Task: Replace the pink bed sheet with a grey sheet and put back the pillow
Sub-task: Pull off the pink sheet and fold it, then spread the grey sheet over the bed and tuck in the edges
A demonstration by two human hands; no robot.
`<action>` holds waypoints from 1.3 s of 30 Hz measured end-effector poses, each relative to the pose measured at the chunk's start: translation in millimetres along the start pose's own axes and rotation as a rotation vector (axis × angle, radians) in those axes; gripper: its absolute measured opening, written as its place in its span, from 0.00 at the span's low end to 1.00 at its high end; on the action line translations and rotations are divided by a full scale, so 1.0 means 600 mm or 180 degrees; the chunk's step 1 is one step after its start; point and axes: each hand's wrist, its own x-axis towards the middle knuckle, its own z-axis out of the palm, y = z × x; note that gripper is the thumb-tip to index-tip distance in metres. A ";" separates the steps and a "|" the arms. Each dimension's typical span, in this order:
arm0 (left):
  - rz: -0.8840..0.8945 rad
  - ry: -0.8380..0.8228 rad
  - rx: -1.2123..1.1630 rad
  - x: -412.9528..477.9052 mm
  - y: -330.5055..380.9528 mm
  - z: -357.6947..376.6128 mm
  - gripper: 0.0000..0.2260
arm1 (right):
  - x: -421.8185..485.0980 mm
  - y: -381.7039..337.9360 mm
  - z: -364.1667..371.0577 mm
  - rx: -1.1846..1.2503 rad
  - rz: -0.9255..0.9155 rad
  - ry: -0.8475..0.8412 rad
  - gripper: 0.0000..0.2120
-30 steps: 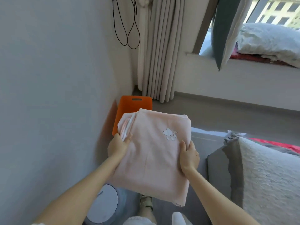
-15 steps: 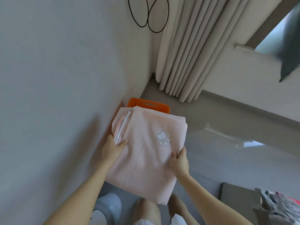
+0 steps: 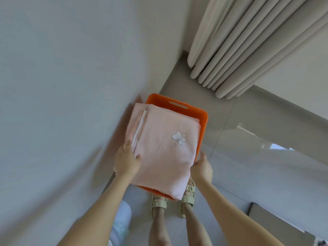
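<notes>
Two feet in pale sandals (image 3: 189, 197) stood on the grey floor (image 3: 230, 157). Above them the left hand (image 3: 126, 161) gripped the folded pink sheet (image 3: 159, 153) at its left edge, thumb on top. The right hand (image 3: 202, 168) met the sheet's right edge, fingers hidden beneath, grasp unclear. The sheet covered an orange basket (image 3: 203, 119) beside the wall (image 3: 62, 86); beyond hung a cream curtain (image 3: 239, 50).

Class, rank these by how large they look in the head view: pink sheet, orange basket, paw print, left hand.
1. pink sheet
2. orange basket, mostly covered by the sheet
3. left hand, close to the basket's visible part, so unsure
4. paw print
</notes>
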 end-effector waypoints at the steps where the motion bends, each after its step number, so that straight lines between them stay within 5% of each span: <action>1: -0.0006 -0.0106 0.0022 -0.001 0.002 0.007 0.28 | 0.002 -0.003 0.002 -0.0106 -0.0017 -0.0014 0.23; 8: 0.0404 -0.0359 -0.0026 -0.023 0.050 -0.012 0.22 | -0.016 -0.032 -0.035 -0.0318 -0.0191 -0.0159 0.16; 18: 0.1175 -0.0314 0.0161 -0.072 0.224 -0.098 0.18 | -0.064 -0.059 -0.202 0.0451 -0.0305 0.0039 0.12; 27: 0.2601 -0.0990 0.0244 -0.242 0.629 -0.094 0.08 | -0.052 0.089 -0.543 0.0937 -0.0166 -0.0050 0.16; 39: 0.4504 -0.2024 -0.0064 -0.684 1.205 0.000 0.04 | -0.091 0.525 -1.047 0.1759 0.0480 0.1256 0.20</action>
